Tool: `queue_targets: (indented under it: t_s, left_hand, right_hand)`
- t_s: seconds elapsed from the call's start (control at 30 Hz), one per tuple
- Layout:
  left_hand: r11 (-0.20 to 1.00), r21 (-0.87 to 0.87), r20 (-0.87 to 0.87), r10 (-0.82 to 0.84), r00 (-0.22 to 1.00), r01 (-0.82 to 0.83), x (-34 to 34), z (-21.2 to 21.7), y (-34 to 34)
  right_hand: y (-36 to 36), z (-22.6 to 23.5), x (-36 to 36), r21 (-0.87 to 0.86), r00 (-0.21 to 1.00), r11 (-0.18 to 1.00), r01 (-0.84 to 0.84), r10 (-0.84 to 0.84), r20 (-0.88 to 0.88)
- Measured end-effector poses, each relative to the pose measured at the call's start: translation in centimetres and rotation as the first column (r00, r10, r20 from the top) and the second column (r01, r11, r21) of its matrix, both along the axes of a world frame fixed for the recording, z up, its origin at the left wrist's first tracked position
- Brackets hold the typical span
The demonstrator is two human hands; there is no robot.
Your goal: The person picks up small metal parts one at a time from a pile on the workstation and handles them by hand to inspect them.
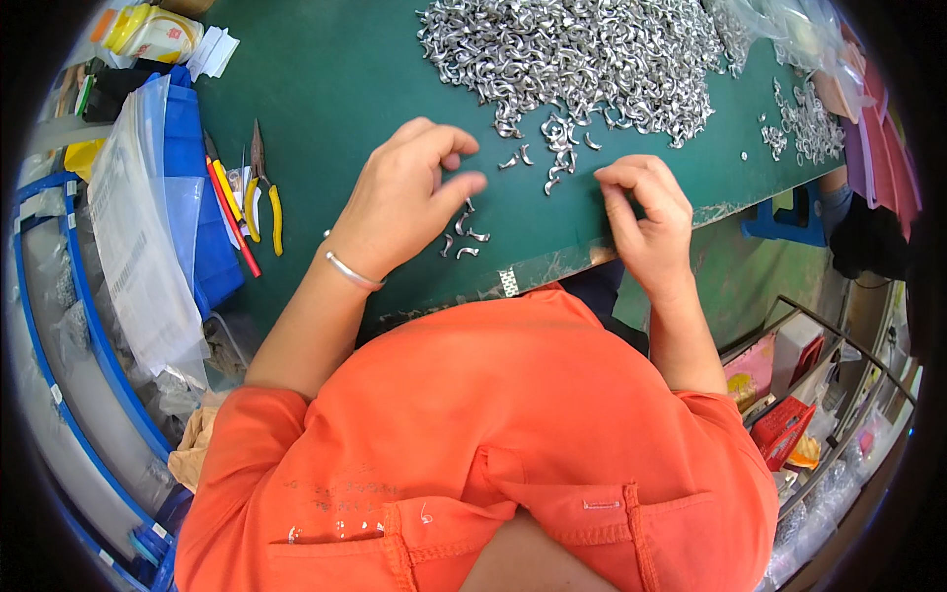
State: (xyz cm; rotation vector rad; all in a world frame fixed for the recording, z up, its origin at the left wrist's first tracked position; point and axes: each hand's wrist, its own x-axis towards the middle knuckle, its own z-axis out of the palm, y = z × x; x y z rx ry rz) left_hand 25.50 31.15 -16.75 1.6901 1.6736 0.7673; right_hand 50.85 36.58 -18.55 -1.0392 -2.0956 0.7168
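Pieces, curved, metal (pixel 582 74): heaped toward the far side of the tabletop (pixel 326 59), a short trail running toward the near edge. Trail-end piece (pixel 552 185): between the hands, left of the right fingers and nearer them than the left; long axis appears oblique, far end leaning right. Left hand (pixel 409 192): fingers loosely curled, thumb and forefinger apart, nothing visible between. Loose pair (pixel 516 158): just right of its fingertips. Right hand (pixel 646 212): by the near edge; thumb and forefinger tips close together, contents indeterminable. Stray group (pixel 466 239): below the left hand, toward the near edge.
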Motion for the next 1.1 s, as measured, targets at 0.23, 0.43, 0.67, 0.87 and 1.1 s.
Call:
queue_targets:
  t_s: [0.23,0.43,0.67,0.87,1.1]
  left_hand:
    - [0.981,-0.112,-0.075,-0.167,0.983,0.158,1.1,0.5,-3.2]
    - [0.992,-0.047,0.134,-0.109,0.985,0.117,2.0,-0.7,-3.0]
    - [1.000,-0.004,0.223,-0.023,0.975,0.025,2.4,-0.8,-2.3]
    - [0.968,-0.250,0.555,0.134,0.821,0.010,3.6,-0.5,-1.9]
    - [0.950,-0.302,0.756,0.191,0.626,0.076,3.7,-0.4,-2.2]
  right_hand:
    - [-0.9,-1.3,-2.6,0.119,0.993,0.991,-0.068,0.056,0.105]
    - [-1.1,-1.3,-2.5,0.210,0.986,0.974,-0.083,0.049,0.161]
    - [-1.4,-1.7,-2.3,0.167,0.997,0.985,-0.045,0.033,0.071]
    - [-2.6,-0.4,-3.5,0.117,0.981,0.992,-0.041,0.062,-0.185]
    - [-3.8,0.4,-4.0,-0.134,0.906,0.984,-0.118,0.051,-0.421]
